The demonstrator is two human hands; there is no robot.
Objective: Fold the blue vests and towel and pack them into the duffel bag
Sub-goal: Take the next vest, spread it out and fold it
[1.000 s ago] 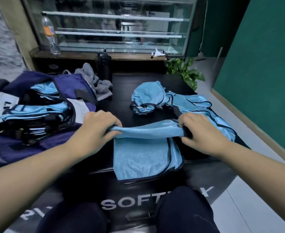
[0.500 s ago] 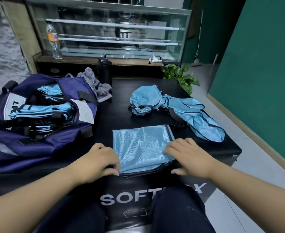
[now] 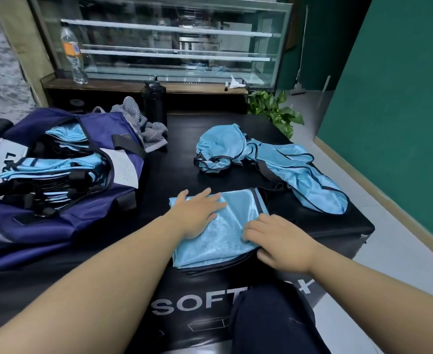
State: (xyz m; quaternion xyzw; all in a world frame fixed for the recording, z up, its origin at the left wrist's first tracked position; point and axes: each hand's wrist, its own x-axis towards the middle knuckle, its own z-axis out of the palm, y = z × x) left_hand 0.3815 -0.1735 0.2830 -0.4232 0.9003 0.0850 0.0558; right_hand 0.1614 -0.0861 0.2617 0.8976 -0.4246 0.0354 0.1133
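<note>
A light blue mesh vest with dark trim [image 3: 218,233], folded into a flat rectangle, was laid at the near edge of the black padded bench [image 3: 179,162], probably so that the fold could be smoothed before packing. The left hand [image 3: 197,215] was laid flat on its left half, fingers straight and spread, palm down, apparently to press the layers and keep them from springing apart. The right hand [image 3: 279,241] was set at the right near corner of the folded vest, fingers bent over the edge; whether the cloth was actually pinched could not be told.

Two unfolded light blue vests [image 3: 261,159] were left in a crumpled heap farther back on the bench, well apart from the folded one, seemingly as the pile yet to be worked. The navy fabric duffel bag [image 3: 64,221] was placed at the left, just beside the working spot, its top open and stacked blue vests visible inside, so that each finished piece could be passed across easily. A grey striped towel [image 3: 138,126] was seen bunched behind the bag, not yet folded. The task was judged to be well advanced.
</note>
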